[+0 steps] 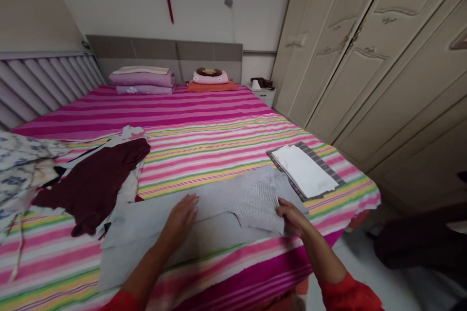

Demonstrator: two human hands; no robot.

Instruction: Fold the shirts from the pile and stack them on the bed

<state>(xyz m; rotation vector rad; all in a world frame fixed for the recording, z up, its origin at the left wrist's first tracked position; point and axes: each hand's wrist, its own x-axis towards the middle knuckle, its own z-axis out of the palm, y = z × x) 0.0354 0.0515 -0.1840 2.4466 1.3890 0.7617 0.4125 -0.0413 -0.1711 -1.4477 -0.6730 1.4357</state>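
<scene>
A grey garment (219, 204) lies spread across the near edge of the bed (204, 126), which has a pink striped sheet. My left hand (182, 216) rests flat on the middle of the grey fabric, fingers stretched out. My right hand (292, 216) pinches the ribbed end of the grey garment, which is folded over toward the middle. Both arms wear red sleeves.
A maroon garment (95, 182) tops a loose heap of clothes at the left. A folded white cloth (304, 171) lies on a folded grey one at the right. Pillows (144, 80) sit at the headboard. A wardrobe (383, 58) lines the right side.
</scene>
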